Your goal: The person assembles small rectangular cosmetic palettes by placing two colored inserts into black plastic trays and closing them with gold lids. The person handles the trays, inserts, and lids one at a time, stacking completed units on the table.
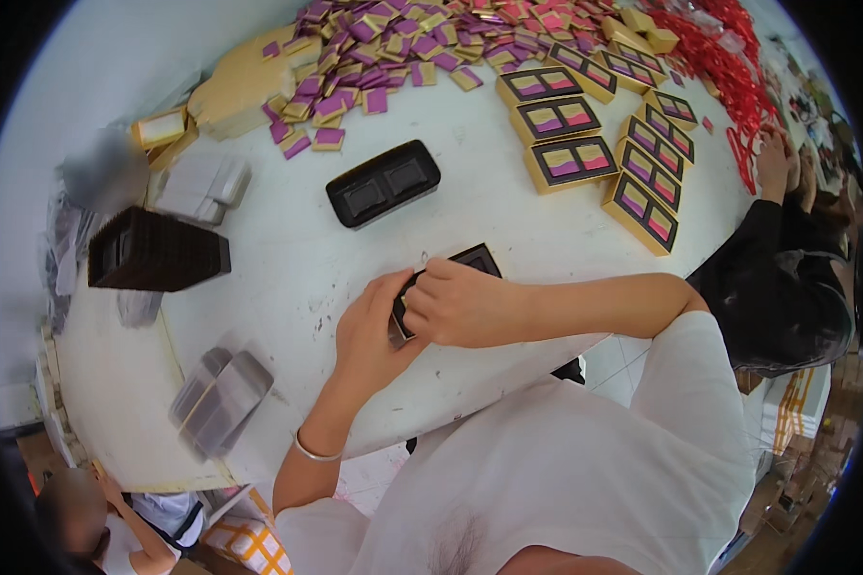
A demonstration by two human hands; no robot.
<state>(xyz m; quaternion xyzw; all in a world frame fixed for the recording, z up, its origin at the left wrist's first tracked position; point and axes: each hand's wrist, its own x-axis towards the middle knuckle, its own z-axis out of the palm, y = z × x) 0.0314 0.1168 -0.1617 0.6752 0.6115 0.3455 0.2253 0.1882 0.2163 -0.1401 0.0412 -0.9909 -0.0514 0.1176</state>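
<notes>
Both hands meet over a small black tray with a gold edge near the table's front. My left hand grips the tray's near left corner from below. My right hand covers the tray's near part with curled fingers. Only the far corner of the tray shows past the fingers. A black two-pocket plastic insert lies on the white table just beyond the hands.
A heap of purple and gold packets covers the far side. Several filled gold boxes lie at the far right. A stack of black inserts stands at the left, clear sleeves near it. Another person sits at the right.
</notes>
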